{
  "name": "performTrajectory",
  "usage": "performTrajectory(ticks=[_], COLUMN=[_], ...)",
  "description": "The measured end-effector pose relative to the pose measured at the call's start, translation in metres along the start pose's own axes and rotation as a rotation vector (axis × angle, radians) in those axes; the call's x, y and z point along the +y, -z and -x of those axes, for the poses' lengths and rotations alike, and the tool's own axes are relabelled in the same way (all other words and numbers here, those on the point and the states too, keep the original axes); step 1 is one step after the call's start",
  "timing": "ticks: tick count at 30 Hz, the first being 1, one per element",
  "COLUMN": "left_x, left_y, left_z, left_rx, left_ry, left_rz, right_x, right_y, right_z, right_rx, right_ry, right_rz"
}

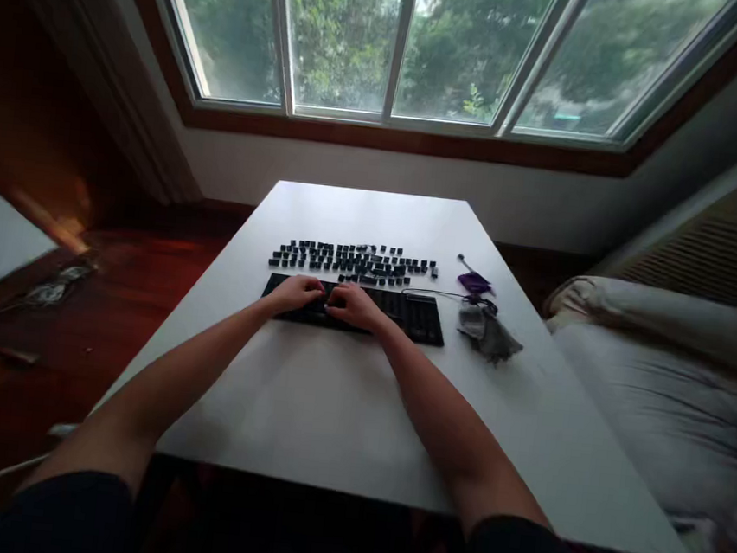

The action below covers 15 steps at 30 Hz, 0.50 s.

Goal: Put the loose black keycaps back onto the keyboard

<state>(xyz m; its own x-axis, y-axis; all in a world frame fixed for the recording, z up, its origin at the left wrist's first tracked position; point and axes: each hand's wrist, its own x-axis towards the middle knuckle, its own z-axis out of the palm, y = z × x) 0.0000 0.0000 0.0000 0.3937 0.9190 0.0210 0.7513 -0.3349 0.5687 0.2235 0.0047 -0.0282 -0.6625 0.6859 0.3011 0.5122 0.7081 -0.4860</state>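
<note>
From where I stand, the far left shows a tangle of pale cords (58, 286) on the reddish floor (154, 260), clear of the left edge of the white counter (342, 413). Inward from that edge, the black keyboard (428, 321) lies crosswise on the counter, its long sides running roughly along the near and far edges, about halfway between the two side edges. Beyond it, toward the counter's far edge, dark keycaps (361, 267) are spread in loose rows, thickest around the middle.

The left hand (300, 293) comes over the near edge and bends onto the keyboard's left part, fingers curled in; I can't tell whether it grips anything. Just beside it, the right hand (354, 305) is bent over the middle of the keyboard, thumb and fingers drawn narrow, and what is between them is hidden from me.

Further right, a thin black cable (432, 292) runs behind the keyboard toward the right edge. There a bundled purple cloth (474, 282) lies nearer the far right corner, with a crumpled grey cloth (490, 333) on its near side. Past the right edge is pale cushioned furniture (652, 373).
</note>
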Motion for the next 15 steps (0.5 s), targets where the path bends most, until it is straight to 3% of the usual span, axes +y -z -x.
performTrajectory(ticks=[8,15], left_x=[0.001,0.0004], left_y=[-0.0016,-0.004], left_z=[0.0025,0.0015], left_rx=[0.013,0.02], left_ry=[0.004,0.015], left_rz=[-0.011,-0.009], right_x=[-0.01,-0.0009], right_y=[0.0026,-0.0007], right_z=[0.0014,0.0002], right_rx=[-0.005,0.007], right_ry=[-0.021,-0.033], right_rz=[0.052,-0.012])
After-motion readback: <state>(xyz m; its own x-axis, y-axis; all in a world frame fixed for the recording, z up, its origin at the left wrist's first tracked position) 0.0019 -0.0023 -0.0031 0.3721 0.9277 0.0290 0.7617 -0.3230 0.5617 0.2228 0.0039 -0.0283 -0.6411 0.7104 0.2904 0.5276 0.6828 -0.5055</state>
